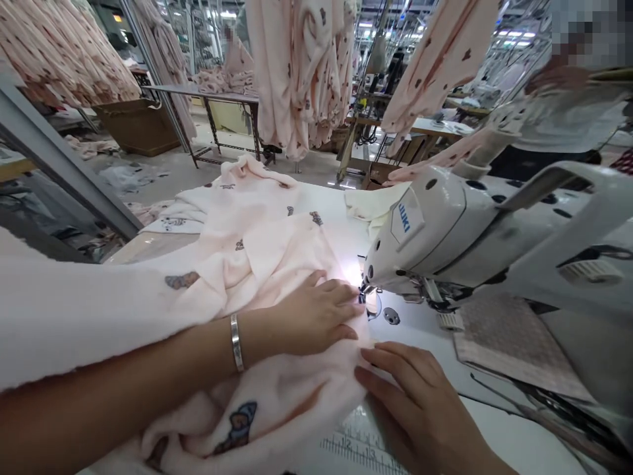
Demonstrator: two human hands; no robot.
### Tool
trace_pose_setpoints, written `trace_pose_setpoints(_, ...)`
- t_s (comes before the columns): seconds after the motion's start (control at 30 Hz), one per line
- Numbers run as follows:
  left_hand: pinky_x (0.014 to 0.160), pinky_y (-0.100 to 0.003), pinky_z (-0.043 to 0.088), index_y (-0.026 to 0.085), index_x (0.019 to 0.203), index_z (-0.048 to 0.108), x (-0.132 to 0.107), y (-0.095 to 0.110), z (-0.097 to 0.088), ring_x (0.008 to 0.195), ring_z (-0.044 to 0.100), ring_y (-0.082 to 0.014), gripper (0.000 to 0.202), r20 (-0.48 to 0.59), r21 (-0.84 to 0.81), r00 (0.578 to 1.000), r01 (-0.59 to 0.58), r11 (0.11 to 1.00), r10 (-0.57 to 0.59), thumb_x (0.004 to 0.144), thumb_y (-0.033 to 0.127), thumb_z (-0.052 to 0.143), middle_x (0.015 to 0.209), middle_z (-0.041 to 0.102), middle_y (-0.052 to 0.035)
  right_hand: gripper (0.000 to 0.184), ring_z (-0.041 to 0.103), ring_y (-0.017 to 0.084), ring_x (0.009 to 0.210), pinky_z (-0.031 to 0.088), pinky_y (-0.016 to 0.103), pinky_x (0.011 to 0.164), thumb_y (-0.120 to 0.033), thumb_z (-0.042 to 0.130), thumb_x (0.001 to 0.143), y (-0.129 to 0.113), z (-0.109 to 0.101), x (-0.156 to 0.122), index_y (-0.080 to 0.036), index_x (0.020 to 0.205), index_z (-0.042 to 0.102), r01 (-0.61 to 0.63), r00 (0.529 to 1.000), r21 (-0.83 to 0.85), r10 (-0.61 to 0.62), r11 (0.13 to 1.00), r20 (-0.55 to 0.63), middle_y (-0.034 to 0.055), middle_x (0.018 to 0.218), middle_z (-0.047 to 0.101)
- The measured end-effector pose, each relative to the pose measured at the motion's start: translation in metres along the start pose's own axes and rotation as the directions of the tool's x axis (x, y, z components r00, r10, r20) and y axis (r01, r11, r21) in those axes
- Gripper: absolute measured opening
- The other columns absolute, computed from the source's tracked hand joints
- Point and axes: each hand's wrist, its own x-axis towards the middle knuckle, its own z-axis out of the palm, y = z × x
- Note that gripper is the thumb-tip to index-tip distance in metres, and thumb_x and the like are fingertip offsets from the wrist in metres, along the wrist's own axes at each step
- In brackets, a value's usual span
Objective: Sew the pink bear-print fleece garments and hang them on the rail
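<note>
A pale pink fleecy fabric (277, 251) printed with small bears spreads over the table of a white sewing machine (445, 224). Its edge runs up to the lit presser foot (362, 294). My left hand (316, 313), with a silver bangle on the wrist, lies flat on the fabric, fingers stretched toward the presser foot. My right hand (410, 389) is lower right, its thumb and fingers pinching the fabric's edge in front of the foot. Part of the fabric hangs in folds below my left forearm.
A printed ruler scale (363, 448) runs along the table's near edge. Right of the needle lies a folded greyish-pink cloth (519, 343). Pink garments (301, 72) hang beyond the table. A cardboard box (136, 125) stands on the floor at left, behind a metal post (64, 152).
</note>
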Motion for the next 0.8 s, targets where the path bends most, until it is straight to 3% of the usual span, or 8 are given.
trace_pose_setpoints(0.17, 0.093, -0.034, 0.034, 0.019, 0.104, 0.061, 0.003, -0.004, 0.007, 0.096, 0.052, -0.0174, 0.022, -0.074, 0.025, 0.988, -0.131, 0.991, 0.132, 0.095, 0.023, 0.041, 0.106, 0.061, -0.0039, 0.031, 0.054, 0.021, 0.097, 0.043, 0.038, 0.080, -0.006, 0.050, 0.082, -0.001, -0.004, 0.003, -0.014, 0.109, 0.062, 0.008, 1.000, 0.029, -0.009, 1.000, 0.030, 0.0075, 0.103, 0.066)
trace_pose_setpoints(0.3, 0.090, -0.034, 0.036, 0.019, 0.096, 0.064, 0.008, -0.012, 0.010, 0.093, 0.054, -0.0167, 0.022, -0.133, 0.010, 0.976, -0.174, 0.985, 0.173, 0.095, 0.024, 0.042, 0.101, 0.064, -0.0034, 0.028, 0.054, 0.020, 0.092, 0.043, 0.036, 0.076, -0.007, 0.048, 0.084, 0.006, -0.005, 0.009, -0.014, 0.107, 0.062, 0.009, 1.000, -0.007, -0.008, 1.000, 0.024, 0.0077, 0.102, 0.067)
trace_pose_setpoints(0.43, 0.087, -0.033, 0.037, 0.018, 0.086, 0.064, 0.018, -0.025, 0.009, 0.091, 0.055, -0.0155, 0.022, -0.204, -0.043, 0.971, -0.137, 0.990, 0.125, 0.095, 0.025, 0.045, 0.097, 0.064, -0.0038, 0.026, 0.055, 0.020, 0.089, 0.042, 0.034, 0.071, -0.009, 0.045, 0.085, 0.019, 0.001, 0.017, -0.017, 0.102, 0.063, -0.045, 0.998, -0.106, 0.050, 0.993, 0.045, 0.0064, 0.101, 0.067)
trace_pose_setpoints(0.63, 0.072, -0.028, 0.041, 0.018, 0.068, 0.058, 0.040, -0.042, -0.002, 0.077, 0.054, -0.0139, 0.024, -0.230, -0.066, 0.970, -0.093, 0.994, 0.076, 0.091, 0.023, 0.050, 0.075, 0.058, -0.0014, 0.024, 0.058, 0.024, 0.085, 0.046, 0.040, 0.077, -0.013, 0.048, 0.085, 0.029, 0.016, 0.024, -0.015, 0.104, 0.062, -0.187, 0.981, -0.233, 0.194, 0.954, 0.008, 0.0097, 0.090, 0.064)
trace_pose_setpoints(0.73, 0.084, -0.035, 0.043, 0.018, 0.090, 0.062, 0.042, -0.044, -0.002, 0.092, 0.057, -0.0191, 0.016, -0.222, -0.005, 0.974, 0.051, 0.999, -0.050, 0.090, 0.029, 0.051, 0.094, 0.062, -0.0056, 0.024, 0.059, 0.024, 0.085, 0.049, 0.039, 0.075, -0.015, 0.050, 0.085, 0.026, 0.010, 0.030, -0.015, 0.106, 0.061, -0.206, 0.976, -0.230, 0.217, 0.951, 0.022, 0.0095, 0.092, 0.065)
trace_pose_setpoints(0.8, 0.096, -0.047, 0.037, 0.014, 0.120, 0.053, 0.035, -0.040, 0.007, 0.116, 0.049, -0.0283, 0.037, -0.217, 0.050, 0.951, 0.237, 0.970, -0.221, 0.091, 0.037, 0.049, 0.123, 0.055, -0.0148, 0.027, 0.060, 0.022, 0.087, 0.050, 0.038, 0.076, -0.015, 0.049, 0.085, 0.020, 0.001, 0.039, -0.016, 0.109, 0.060, -0.198, 0.977, -0.190, 0.209, 0.962, 0.045, 0.0095, 0.096, 0.065)
